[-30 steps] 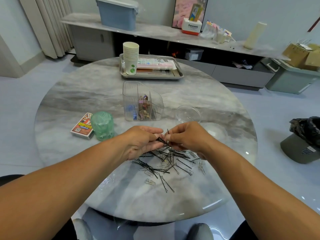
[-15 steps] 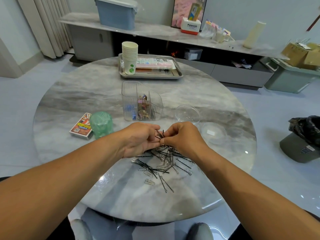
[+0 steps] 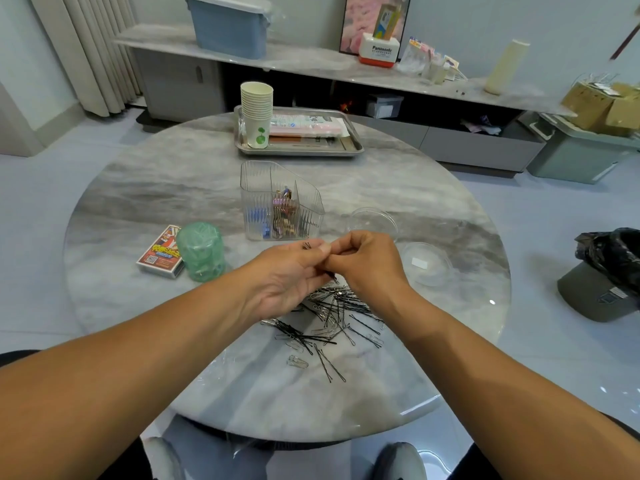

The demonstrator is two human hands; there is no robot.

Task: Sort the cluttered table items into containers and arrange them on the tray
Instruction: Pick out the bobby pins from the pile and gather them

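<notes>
Above the surface's near-middle pile, the left hand (image 3: 291, 275) pinches hairpins (image 3: 306, 244) (tips toward the far edge); the right hand (image 3: 363, 259) pinches them too, organizer (image 3: 280, 202) just beyond.

blue bin (image 3: 231, 26) on shelf, black bag (image 3: 611, 258), cardboard boxes (image 3: 604, 105)

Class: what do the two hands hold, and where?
Left hand grips black bobby pins, tips protruding past its fingers; right hand pinches there too.

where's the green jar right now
In the head view the green jar stands upright on the left part of the round table, touching the card box on its left, with the clear organizer further right.
</notes>
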